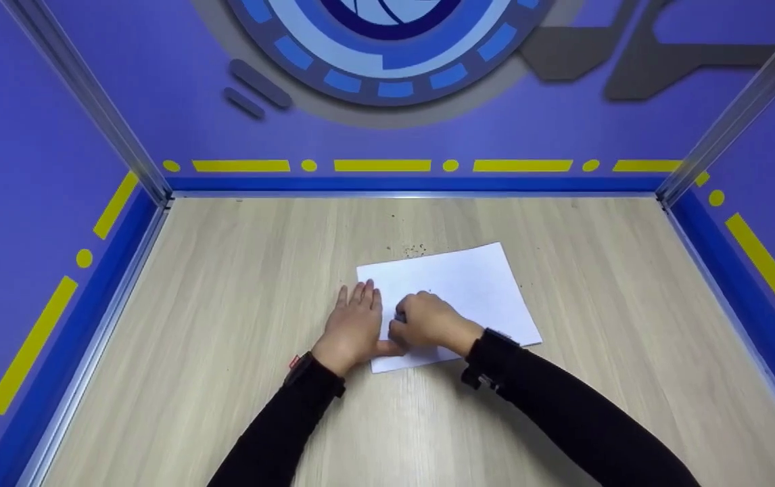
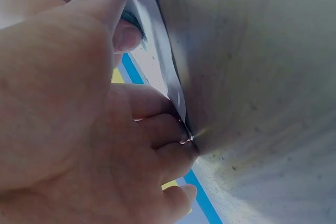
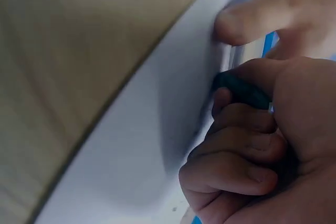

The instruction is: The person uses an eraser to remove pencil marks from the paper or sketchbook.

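Observation:
A white sheet of paper (image 1: pixel 472 284), perhaps a thin stack, lies slightly turned on the table. My left hand (image 1: pixel 354 325) rests flat over its left edge, fingers straight and the thumb stretched across the lower left part. Just beside that thumb, my right hand (image 1: pixel 431 321) grips a small dark green eraser (image 3: pixel 241 92) against the paper. Its fingers curl tightly, so most of the eraser is hidden; one end shows between thumb and forefinger in the right wrist view. The left wrist view shows the left fingers (image 2: pixel 168 129) at the paper's edge.
Dark crumbs (image 1: pixel 414 251) are scattered on the wooden table (image 1: pixel 259 270) just beyond the paper's far edge, with a few specks on the sheet. Blue panels (image 1: pixel 387 145) with yellow marks and metal frame rails enclose the table at the back and both sides.

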`<state>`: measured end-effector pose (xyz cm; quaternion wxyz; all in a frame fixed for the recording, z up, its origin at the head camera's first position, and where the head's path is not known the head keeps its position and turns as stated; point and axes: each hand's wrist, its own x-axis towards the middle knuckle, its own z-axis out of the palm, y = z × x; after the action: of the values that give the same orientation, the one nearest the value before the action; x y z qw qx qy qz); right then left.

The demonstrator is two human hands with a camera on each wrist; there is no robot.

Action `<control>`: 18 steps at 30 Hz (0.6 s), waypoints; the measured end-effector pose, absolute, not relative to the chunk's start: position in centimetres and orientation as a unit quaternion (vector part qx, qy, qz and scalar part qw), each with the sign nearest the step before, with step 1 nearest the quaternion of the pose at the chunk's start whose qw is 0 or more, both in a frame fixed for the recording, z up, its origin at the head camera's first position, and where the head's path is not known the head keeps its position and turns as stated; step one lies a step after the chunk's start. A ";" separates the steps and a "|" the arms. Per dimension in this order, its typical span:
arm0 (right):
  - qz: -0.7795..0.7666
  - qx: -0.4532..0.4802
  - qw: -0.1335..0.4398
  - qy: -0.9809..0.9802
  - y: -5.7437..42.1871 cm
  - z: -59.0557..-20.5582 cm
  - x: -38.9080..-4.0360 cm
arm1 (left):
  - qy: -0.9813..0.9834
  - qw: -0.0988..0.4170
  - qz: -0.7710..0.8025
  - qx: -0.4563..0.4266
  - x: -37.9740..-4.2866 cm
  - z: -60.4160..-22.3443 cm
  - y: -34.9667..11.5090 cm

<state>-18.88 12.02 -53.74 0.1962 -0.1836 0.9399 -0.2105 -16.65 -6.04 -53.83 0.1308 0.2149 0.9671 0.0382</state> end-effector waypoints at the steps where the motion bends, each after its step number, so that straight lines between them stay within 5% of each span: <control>1: -0.212 -0.181 0.197 0.940 12.2 -53.8 -18.9 | 0.967 0.131 0.037 0.215 -16.7 -53.8 -5.9; 7: -0.240 -0.132 0.200 0.941 15.7 -54.2 -19.5 | 0.967 0.145 0.027 0.210 -16.6 -53.8 -5.7; 18: -0.245 -0.028 0.157 0.956 29.2 -54.4 -20.1 | 0.966 0.154 0.030 0.205 -16.6 -53.7 -5.7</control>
<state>-20.12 29.19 -54.43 0.1567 -0.0277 0.9565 -0.2446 -16.64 -5.74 -53.74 0.1542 0.2054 0.9660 0.0304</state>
